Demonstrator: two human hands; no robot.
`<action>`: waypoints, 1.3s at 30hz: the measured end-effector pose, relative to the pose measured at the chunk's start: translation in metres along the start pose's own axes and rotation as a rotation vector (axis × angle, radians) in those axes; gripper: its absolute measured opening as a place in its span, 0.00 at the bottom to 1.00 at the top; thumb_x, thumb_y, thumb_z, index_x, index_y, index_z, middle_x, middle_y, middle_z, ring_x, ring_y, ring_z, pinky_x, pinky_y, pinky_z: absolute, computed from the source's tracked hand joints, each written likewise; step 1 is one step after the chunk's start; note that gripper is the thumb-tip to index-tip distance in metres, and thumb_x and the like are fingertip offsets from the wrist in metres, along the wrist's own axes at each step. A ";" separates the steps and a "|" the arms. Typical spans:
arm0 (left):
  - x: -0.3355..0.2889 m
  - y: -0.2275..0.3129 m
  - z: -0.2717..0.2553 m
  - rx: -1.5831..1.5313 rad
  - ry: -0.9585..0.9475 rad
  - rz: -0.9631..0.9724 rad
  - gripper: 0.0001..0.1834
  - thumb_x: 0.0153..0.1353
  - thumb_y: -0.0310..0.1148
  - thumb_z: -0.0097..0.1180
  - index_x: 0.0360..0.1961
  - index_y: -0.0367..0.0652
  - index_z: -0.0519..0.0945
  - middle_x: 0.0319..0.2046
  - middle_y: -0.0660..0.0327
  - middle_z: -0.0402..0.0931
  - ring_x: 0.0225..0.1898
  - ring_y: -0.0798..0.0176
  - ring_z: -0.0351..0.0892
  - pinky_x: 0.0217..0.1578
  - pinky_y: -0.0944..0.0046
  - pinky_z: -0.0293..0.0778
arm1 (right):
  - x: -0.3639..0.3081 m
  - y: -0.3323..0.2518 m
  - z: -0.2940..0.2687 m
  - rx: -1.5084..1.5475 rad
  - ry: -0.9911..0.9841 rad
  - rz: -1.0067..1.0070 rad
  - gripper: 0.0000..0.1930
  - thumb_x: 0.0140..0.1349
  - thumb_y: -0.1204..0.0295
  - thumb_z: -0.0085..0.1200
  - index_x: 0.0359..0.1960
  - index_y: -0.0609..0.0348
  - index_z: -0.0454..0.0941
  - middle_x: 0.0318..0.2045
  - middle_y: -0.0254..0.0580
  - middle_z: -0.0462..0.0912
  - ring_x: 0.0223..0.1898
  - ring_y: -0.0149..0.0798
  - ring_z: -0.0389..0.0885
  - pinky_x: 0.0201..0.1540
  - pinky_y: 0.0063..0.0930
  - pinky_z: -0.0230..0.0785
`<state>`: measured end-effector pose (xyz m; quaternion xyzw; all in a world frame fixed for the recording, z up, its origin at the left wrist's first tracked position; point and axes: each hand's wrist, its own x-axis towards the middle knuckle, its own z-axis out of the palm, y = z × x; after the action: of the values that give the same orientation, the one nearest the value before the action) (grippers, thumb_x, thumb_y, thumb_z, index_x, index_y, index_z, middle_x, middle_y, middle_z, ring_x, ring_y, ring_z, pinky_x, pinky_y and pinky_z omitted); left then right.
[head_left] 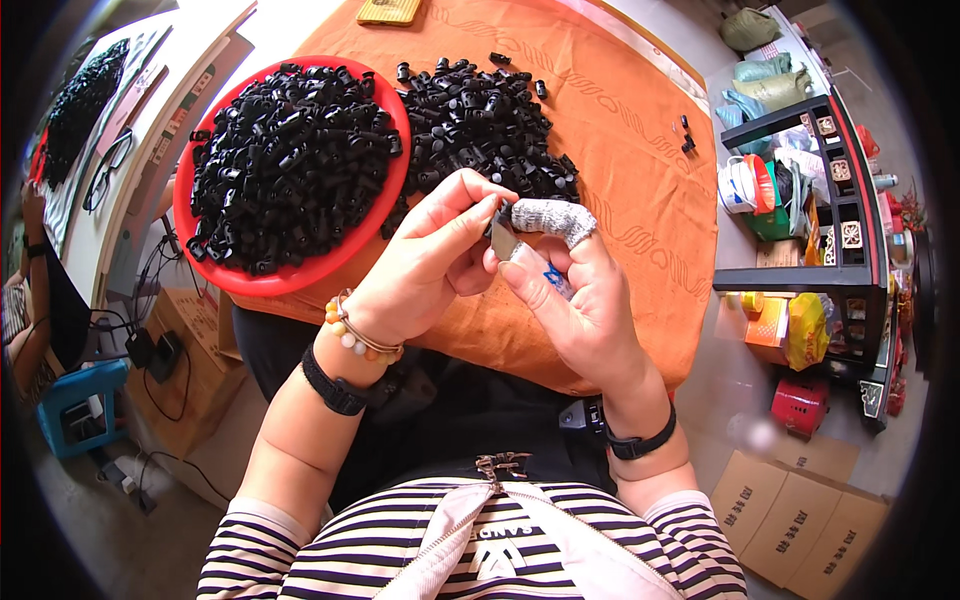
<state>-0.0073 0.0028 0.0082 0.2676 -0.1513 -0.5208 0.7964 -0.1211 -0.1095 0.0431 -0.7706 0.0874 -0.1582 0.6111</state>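
Over the near edge of the table, my left hand (430, 255) pinches a small black plastic part (504, 214) between thumb and fingers. My right hand (585, 305) is closed round a small knife; its metal blade (503, 240) lies against the part, and a pale handle with blue marks shows partly in the palm. A grey knitted finger cover (555, 217) sits on my right index finger, which curls over the part. Beyond my hands is a loose pile of similar black parts (480, 125). To the left, a red basin (270, 286) is heaped with more of them.
An orange cloth (625, 120) covers the table. A few black bits (687, 140) lie near its right edge, and a yellow case (388, 11) at the far edge. Right stands a dark shelf (800, 277); flattened cardboard (800, 520) lies below. Left are a blue stool (80, 400) and cables.
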 end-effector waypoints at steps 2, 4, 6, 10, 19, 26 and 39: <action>-0.001 0.000 -0.002 -0.002 -0.002 0.002 0.08 0.67 0.34 0.42 0.42 0.45 0.71 0.24 0.71 0.68 0.22 0.81 0.62 0.19 0.79 0.52 | 0.002 -0.003 0.001 -0.020 -0.007 -0.006 0.17 0.60 0.77 0.52 0.51 0.64 0.65 0.42 0.50 0.79 0.41 0.34 0.80 0.41 0.25 0.71; 0.000 0.000 -0.001 -0.008 -0.003 -0.001 0.08 0.67 0.34 0.42 0.42 0.45 0.71 0.25 0.71 0.68 0.22 0.81 0.62 0.19 0.79 0.52 | 0.002 -0.002 -0.001 -0.026 -0.013 -0.015 0.17 0.60 0.77 0.52 0.51 0.64 0.66 0.42 0.50 0.79 0.41 0.35 0.80 0.41 0.25 0.71; 0.000 0.000 -0.002 -0.011 -0.002 -0.005 0.08 0.67 0.34 0.42 0.42 0.45 0.71 0.25 0.71 0.68 0.23 0.81 0.63 0.19 0.79 0.52 | 0.002 -0.001 -0.001 -0.030 -0.019 -0.025 0.17 0.60 0.76 0.52 0.51 0.63 0.66 0.42 0.50 0.80 0.41 0.36 0.81 0.40 0.25 0.72; 0.000 0.000 -0.003 0.002 -0.002 -0.010 0.08 0.67 0.34 0.43 0.42 0.44 0.71 0.26 0.71 0.68 0.23 0.81 0.63 0.19 0.79 0.52 | 0.002 0.001 0.000 -0.077 -0.001 -0.022 0.16 0.60 0.76 0.51 0.50 0.62 0.66 0.40 0.49 0.81 0.39 0.38 0.82 0.38 0.25 0.72; 0.000 -0.003 -0.003 0.035 0.004 -0.023 0.08 0.67 0.35 0.43 0.41 0.45 0.71 0.26 0.69 0.68 0.22 0.81 0.61 0.18 0.79 0.51 | 0.002 0.008 -0.006 -0.183 0.009 -0.046 0.17 0.60 0.72 0.52 0.50 0.62 0.67 0.34 0.48 0.81 0.35 0.37 0.82 0.35 0.25 0.71; -0.001 0.000 -0.003 -0.030 -0.011 -0.056 0.09 0.67 0.37 0.43 0.43 0.46 0.71 0.22 0.68 0.67 0.19 0.79 0.54 0.17 0.78 0.48 | 0.002 -0.005 -0.007 0.209 0.063 0.129 0.15 0.62 0.72 0.52 0.48 0.64 0.68 0.40 0.37 0.77 0.40 0.20 0.70 0.42 0.14 0.64; 0.001 -0.002 -0.004 -0.042 -0.035 -0.063 0.09 0.66 0.33 0.42 0.45 0.44 0.68 0.23 0.66 0.66 0.18 0.78 0.55 0.17 0.79 0.52 | 0.032 0.009 0.004 0.133 0.231 -0.016 0.21 0.60 0.75 0.54 0.52 0.68 0.61 0.32 0.35 0.75 0.33 0.19 0.70 0.34 0.12 0.64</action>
<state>-0.0066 0.0023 0.0041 0.2463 -0.1458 -0.5535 0.7822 -0.0886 -0.1181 0.0380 -0.7059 0.1402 -0.2562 0.6453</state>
